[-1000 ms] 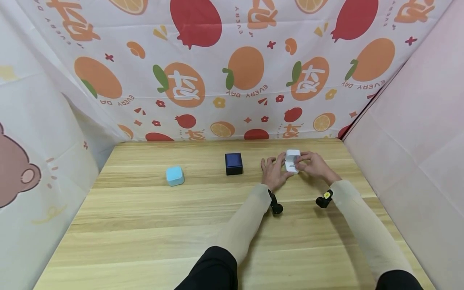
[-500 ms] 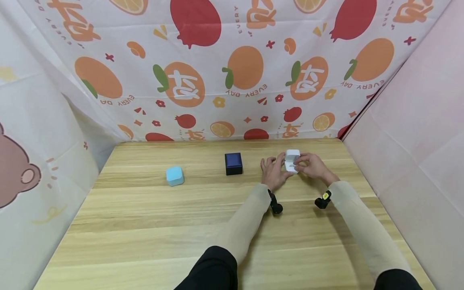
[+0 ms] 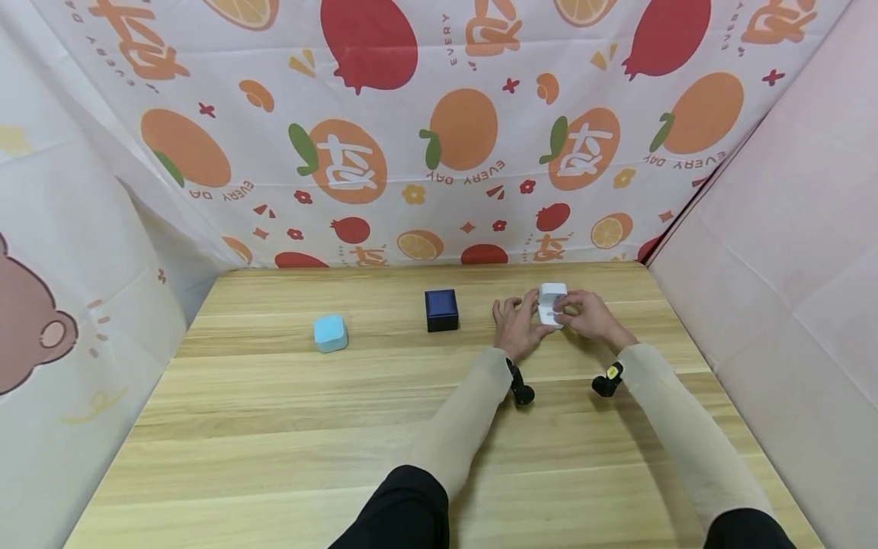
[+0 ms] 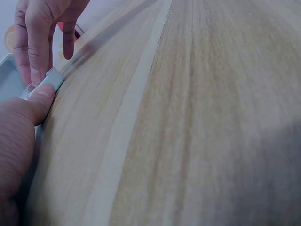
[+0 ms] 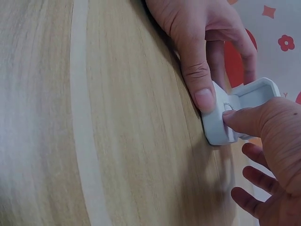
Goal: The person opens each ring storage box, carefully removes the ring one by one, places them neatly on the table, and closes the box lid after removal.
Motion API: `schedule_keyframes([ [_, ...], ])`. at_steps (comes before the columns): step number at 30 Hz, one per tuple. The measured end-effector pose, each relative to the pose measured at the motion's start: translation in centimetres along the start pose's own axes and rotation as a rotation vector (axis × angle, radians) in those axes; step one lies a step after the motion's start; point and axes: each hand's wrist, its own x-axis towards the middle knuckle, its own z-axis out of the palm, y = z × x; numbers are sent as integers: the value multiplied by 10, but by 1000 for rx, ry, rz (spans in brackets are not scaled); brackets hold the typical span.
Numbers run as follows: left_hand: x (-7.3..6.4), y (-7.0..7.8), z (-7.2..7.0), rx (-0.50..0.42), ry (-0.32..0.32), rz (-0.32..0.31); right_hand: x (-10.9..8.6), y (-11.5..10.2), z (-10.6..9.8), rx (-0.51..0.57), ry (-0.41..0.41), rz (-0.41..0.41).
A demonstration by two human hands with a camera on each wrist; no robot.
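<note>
A small white ring box point(image 3: 552, 290) stands with its lid raised at the back right of the table. My left hand point(image 3: 517, 329) grips the box, its thumb point(image 5: 205, 100) along the front wall and its other fingers around the side. A thin ring with a beaded-looking band point(image 5: 228, 105) sits at the box's slot. My right hand point(image 3: 591, 314) reaches in from the right and pinches the ring; in the right wrist view its thumb point(image 5: 235, 118) covers part of the band. The remaining right fingers point(image 5: 247, 200) hang loosely beside the box.
A dark blue box point(image 3: 442, 309) stands left of my hands, and a light blue rounded box point(image 3: 331, 333) further left. The wooden table point(image 3: 274, 427) ends against a fruit-print cloth point(image 3: 411, 191) at the back. A pale cloth wall point(image 3: 768, 252) rises on the right.
My right wrist has shifted slightly left while its fingers stay at the ring. The left hand, white box and other boxes keep their places.
</note>
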Motion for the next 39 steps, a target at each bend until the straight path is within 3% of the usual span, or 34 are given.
schedule_keyframes([
  [7, 0, -1, 0, 12, 7, 3, 0, 1, 2, -22, 21, -19],
  [39, -2, 1, -2, -1, -2, 11, -1, 2, 9, 43, 57, 59],
])
